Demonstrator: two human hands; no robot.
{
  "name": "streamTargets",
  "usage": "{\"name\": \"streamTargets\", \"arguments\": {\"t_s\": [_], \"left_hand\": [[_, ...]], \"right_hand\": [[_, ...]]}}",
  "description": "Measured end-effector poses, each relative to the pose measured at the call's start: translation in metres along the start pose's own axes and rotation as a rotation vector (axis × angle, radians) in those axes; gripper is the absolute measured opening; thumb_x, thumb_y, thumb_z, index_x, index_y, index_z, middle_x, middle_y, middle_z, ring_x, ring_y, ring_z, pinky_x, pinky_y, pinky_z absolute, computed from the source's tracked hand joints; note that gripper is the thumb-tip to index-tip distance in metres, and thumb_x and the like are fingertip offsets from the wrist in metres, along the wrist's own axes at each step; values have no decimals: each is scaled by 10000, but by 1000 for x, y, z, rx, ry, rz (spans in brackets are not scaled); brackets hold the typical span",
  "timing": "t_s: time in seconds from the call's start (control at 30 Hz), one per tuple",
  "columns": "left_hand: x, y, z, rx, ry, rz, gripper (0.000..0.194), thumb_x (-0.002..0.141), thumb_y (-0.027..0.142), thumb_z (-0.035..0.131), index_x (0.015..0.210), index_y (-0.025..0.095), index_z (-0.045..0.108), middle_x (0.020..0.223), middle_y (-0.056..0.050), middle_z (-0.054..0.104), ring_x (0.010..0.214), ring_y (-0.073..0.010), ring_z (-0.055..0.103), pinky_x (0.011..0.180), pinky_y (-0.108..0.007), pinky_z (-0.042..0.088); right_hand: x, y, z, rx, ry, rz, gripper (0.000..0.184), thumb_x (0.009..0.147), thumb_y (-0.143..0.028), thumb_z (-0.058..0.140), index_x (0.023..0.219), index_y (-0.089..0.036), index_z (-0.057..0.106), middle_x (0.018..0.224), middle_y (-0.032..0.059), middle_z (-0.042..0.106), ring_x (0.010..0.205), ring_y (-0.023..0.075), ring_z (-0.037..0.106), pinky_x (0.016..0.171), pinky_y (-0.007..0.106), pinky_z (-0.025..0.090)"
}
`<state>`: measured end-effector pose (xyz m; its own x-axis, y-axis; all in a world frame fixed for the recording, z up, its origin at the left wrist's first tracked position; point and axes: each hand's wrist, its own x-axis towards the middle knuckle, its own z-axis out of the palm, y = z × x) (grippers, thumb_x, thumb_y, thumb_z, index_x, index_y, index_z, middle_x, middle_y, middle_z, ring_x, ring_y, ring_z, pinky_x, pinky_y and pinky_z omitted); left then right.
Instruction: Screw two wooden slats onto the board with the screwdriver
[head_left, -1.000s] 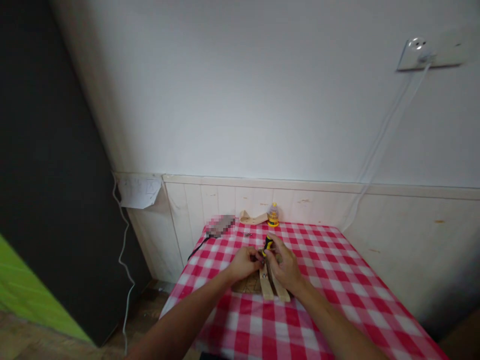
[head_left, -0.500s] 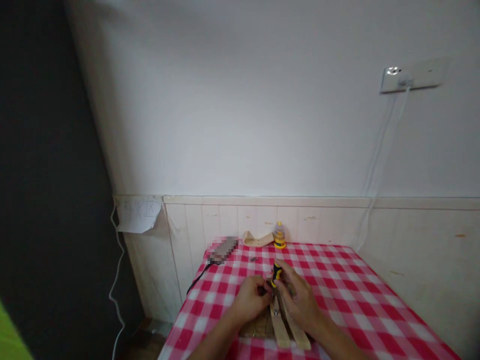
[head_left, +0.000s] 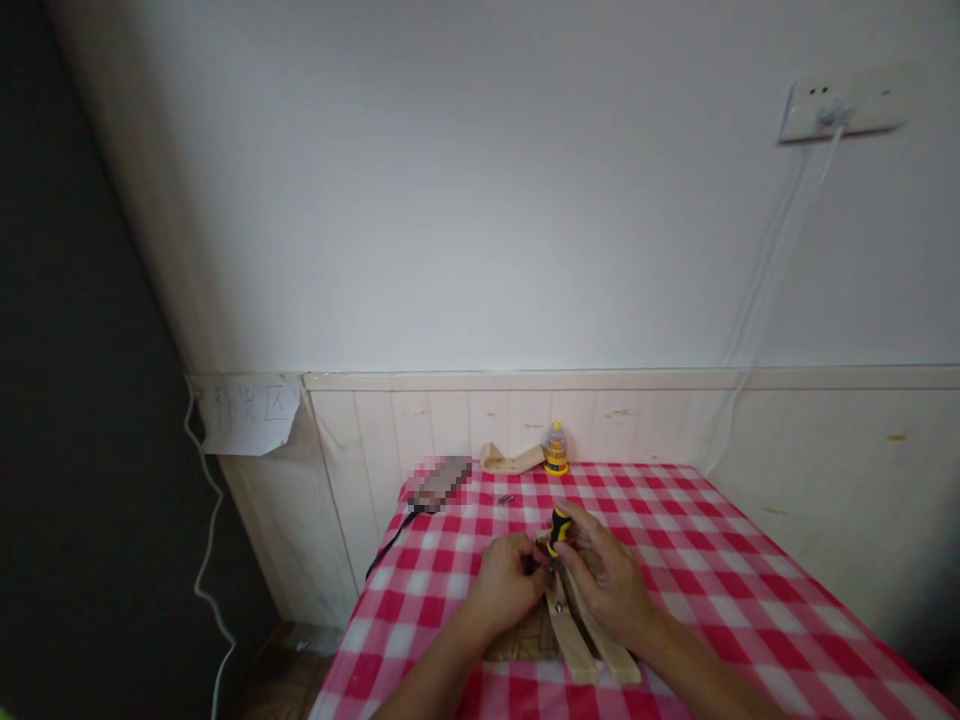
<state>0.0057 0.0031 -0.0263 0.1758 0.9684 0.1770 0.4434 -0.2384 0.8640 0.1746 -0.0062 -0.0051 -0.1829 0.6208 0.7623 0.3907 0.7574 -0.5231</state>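
Leftmost, a white sheet of marked paper (head_left: 253, 420) is fixed to the panelled wall (head_left: 442, 413). On the red-and-white checked tabletop (head_left: 720, 580), a pixelated greyish object (head_left: 444, 482) is set at the far left corner. Next, the left hand (head_left: 506, 580) is seen with its fingertips pinched together near the tool's lower end; whether anything is held cannot be told. Small metal pieces (head_left: 505, 499) and a bent pale-wood piece (head_left: 516, 463) are placed beyond. A brown patterned board (head_left: 529, 642) is partly covered by two pale wooden strips (head_left: 575, 648). Above them, a tilted black-and-yellow screwdriver (head_left: 559, 527) is gripped by its handle in the right hand (head_left: 611, 580).
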Motion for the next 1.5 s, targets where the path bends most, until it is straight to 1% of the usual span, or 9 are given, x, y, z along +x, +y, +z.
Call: {"name": "streamTargets", "arguments": {"t_s": [0.2,0.37,0.57,0.73,0.9,1.03,1.17,1.33,1.5], "left_hand": [[-2,1,1,-15,23,7,173,680,134,574,747,169,730,768,-17,722,700,-161,636,621,-232,436],[-3,7,-1,-4,10,7,162,686,139,571,734,169,722,774,-18,718,719,-162,633,646,-234,440],[-6,10,-2,11,-4,-32,178,705,147,564,778,175,724,801,-17,718,728,-157,627,640,-228,422],[-7,9,0,38,12,-50,138,714,153,563,722,181,697,759,-6,703,694,-150,609,620,-228,394],[-8,13,-1,55,24,-44,139,694,125,552,685,180,679,720,-4,685,672,-147,588,629,-231,387],[-8,10,0,70,13,-59,146,692,121,555,713,183,685,740,-11,683,702,-160,592,650,-237,400],[-8,3,1,44,0,-60,127,704,133,563,720,184,678,749,-13,674,722,-164,594,662,-236,409],[-10,-1,-1,24,9,-31,115,720,151,556,745,178,665,771,-11,656,709,-157,579,651,-235,412],[-10,-4,-1,-1,6,-33,118,711,148,558,747,166,669,790,-16,665,727,-154,590,686,-234,427]], "right_hand": [[-2,1,-1,-6,-10,16,410,922,-205,563,1330,-238,585,1090,89,763,923,224,762,806,334,636],[-3,1,-1,-24,-9,26,397,918,-195,554,1311,-236,596,1044,85,772,882,217,763,770,322,636],[-3,2,-3,-48,8,16,404,913,-191,567,1314,-237,592,1056,81,770,897,219,762,787,321,634],[-6,5,-3,-29,3,14,412,927,-182,559,1336,-234,573,1079,92,770,935,219,762,794,303,634],[-8,6,-2,-24,-4,48,414,932,-198,567,1342,-253,583,1090,93,769,914,227,766,807,327,639],[-9,9,0,-28,13,67,437,930,-206,573,1361,-277,569,1115,88,766,926,234,764,803,340,646],[-12,14,3,-39,20,72,437,926,-203,578,1357,-270,577,1155,100,753,993,250,751,864,368,633],[-11,12,7,51,35,78,441,934,-186,543,1368,-261,560,1101,94,757,923,233,759,834,362,642],[-8,9,7,74,28,67,431,927,-160,542,1348,-249,568,1092,90,755,923,223,757,831,344,641]]}}
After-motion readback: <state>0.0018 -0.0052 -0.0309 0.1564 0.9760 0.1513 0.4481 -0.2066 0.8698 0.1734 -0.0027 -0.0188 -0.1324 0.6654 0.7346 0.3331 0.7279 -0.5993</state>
